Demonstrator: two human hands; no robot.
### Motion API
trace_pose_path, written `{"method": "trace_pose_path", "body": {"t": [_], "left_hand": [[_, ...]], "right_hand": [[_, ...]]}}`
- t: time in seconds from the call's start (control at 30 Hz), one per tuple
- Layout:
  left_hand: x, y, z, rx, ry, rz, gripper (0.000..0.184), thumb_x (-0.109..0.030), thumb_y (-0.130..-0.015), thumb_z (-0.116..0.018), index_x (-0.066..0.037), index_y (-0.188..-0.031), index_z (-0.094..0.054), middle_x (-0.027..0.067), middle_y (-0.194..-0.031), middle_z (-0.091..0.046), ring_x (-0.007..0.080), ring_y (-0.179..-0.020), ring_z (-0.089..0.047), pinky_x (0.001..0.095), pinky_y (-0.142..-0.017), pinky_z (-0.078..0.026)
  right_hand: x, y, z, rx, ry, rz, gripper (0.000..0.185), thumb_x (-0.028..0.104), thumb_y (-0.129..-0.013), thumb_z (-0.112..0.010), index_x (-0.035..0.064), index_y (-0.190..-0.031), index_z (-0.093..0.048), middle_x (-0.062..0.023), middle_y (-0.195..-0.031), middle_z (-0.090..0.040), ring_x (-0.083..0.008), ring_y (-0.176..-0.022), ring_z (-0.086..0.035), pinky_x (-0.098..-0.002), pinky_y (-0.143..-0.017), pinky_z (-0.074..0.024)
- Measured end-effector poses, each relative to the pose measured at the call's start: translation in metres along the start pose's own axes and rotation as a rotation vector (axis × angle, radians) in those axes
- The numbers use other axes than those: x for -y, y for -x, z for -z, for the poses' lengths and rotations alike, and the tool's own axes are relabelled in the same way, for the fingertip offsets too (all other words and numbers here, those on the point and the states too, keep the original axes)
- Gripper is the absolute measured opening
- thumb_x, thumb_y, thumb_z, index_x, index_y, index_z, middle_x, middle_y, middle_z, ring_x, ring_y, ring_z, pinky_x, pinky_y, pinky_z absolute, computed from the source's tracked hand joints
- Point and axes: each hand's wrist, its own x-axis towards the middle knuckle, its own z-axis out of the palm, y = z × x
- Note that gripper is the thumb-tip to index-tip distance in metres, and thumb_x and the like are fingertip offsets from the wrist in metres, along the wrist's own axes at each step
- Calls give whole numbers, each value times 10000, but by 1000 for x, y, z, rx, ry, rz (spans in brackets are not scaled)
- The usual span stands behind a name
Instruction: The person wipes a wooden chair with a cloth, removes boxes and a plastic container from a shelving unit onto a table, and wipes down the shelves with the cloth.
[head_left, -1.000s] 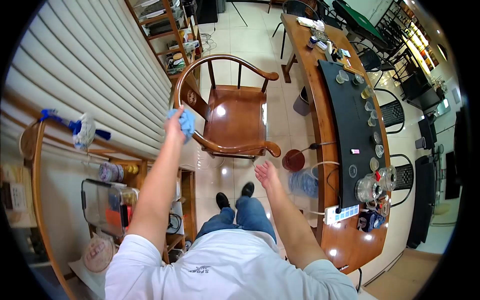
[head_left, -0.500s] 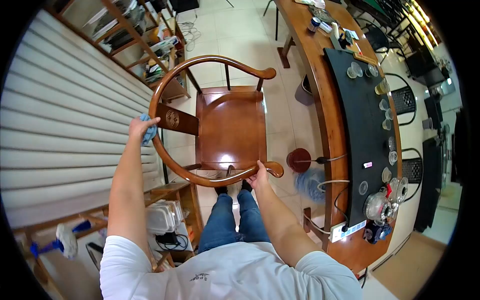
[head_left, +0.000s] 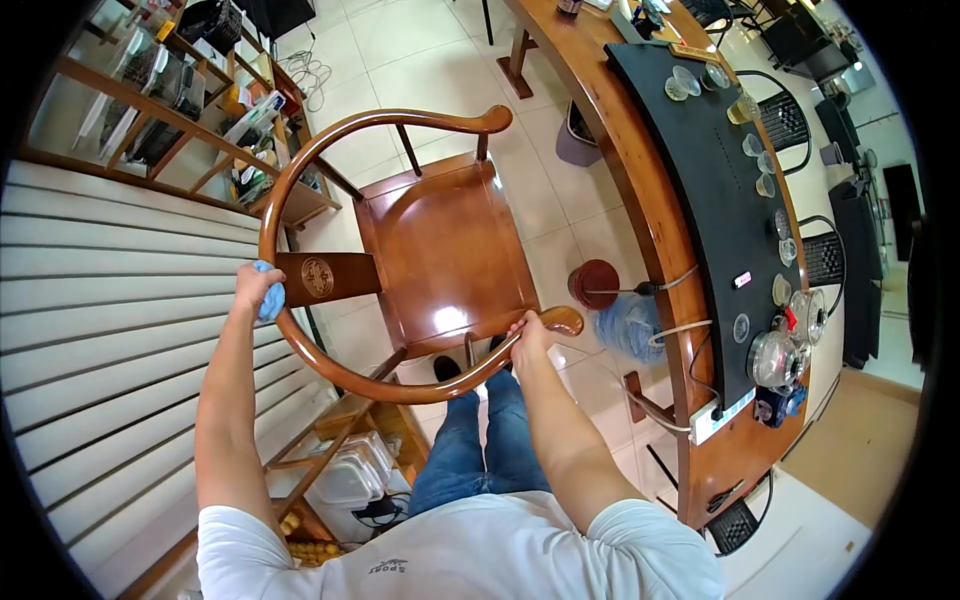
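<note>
A wooden armchair (head_left: 445, 255) with a curved rail stands in front of me, its carved back panel toward the left. My left hand (head_left: 252, 287) is closed on a blue cloth (head_left: 270, 292) against the outside of the rail's left part. With its fingers wrapped round the rail near the front armrest end, my right hand (head_left: 529, 336) grips the chair. The seat is bare and glossy.
Right of the chair runs a long wooden table (head_left: 625, 185) with a black tray (head_left: 680, 180), cups and glass pots. A grey bin (head_left: 577, 143), a round red-brown object (head_left: 593, 283) and a blurred water bottle (head_left: 628, 328) are beside it. Shelves and white slatted blinds (head_left: 120, 330) line the left.
My right hand went from open in the air to gripping the armrest. My left hand moved lower and left with the cloth. The chair now looks closer and turned in view.
</note>
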Motion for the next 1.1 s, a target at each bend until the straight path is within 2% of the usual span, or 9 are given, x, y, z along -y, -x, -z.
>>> {"method": "trace_pose_path", "body": {"t": [0.1,0.2,0.43,0.53,0.63,0.73,0.93,1.0,1.1], "left_hand": [[-21,10,-18,-23,33,-26,248,-91,-696,-770,-92,-582,-551,2,-551,-531,129,-454,-467,329,-451,-381],[-36,4,-38,-14,80,-72,246,-90,-708,-768,-94,-589,-553,-3,-567,-541,122,-476,-484,323,-467,-382],[-96,-7,-91,176,283,-12,270,-83,-741,-770,-89,-585,-550,15,-543,-545,139,-435,-490,348,-429,-374],[-83,-23,-118,93,169,-89,299,-68,-769,-747,-93,-571,-524,31,-509,-531,162,-379,-476,356,-382,-357],[-69,-22,-137,-146,217,-281,372,-35,-815,-693,-106,-540,-452,52,-431,-466,212,-251,-381,376,-277,-283],[-77,-13,-127,35,257,-76,329,-52,-794,-714,-88,-556,-489,44,-460,-493,198,-297,-425,366,-317,-321],[-88,-10,-131,-73,161,-173,383,-43,-831,-680,-111,-541,-439,53,-428,-460,202,-251,-375,376,-273,-271],[-109,11,-128,112,276,-62,389,-33,-833,-670,-117,-537,-432,49,-425,-447,202,-260,-385,374,-277,-275],[-117,20,-131,177,361,-16,408,-36,-839,-672,-123,-530,-420,53,-426,-448,207,-266,-399,379,-280,-282]], "right_hand": [[32,-1,-3,29,22,-24,168,29,-839,-655,58,-764,-508,-72,-610,-536,-212,-487,-546,-355,-430,-427],[52,-32,4,119,-21,-21,162,35,-840,-651,66,-768,-509,-71,-617,-541,-217,-503,-556,-367,-440,-430],[130,-60,-18,0,30,123,148,-21,-748,-643,54,-700,-524,-87,-620,-550,-227,-481,-546,-372,-463,-454],[146,-75,-21,30,52,158,150,-10,-761,-641,49,-698,-518,-91,-618,-544,-228,-482,-544,-366,-457,-448],[161,-78,-30,70,59,158,156,0,-772,-638,44,-704,-505,-91,-618,-535,-227,-480,-537,-363,-456,-446],[162,-77,-26,61,72,136,154,1,-773,-639,38,-725,-498,-94,-621,-531,-231,-479,-528,-367,-453,-447],[147,-82,-18,-22,79,142,121,-10,-754,-632,24,-752,-516,-102,-627,-539,-241,-496,-543,-391,-466,-453],[144,-110,-7,39,53,134,131,-15,-745,-638,24,-748,-513,-105,-619,-535,-241,-487,-534,-396,-461,-455],[151,-109,-6,-20,95,114,147,-12,-735,-644,25,-724,-503,-111,-610,-531,-241,-468,-522,-403,-463,-457]]}}
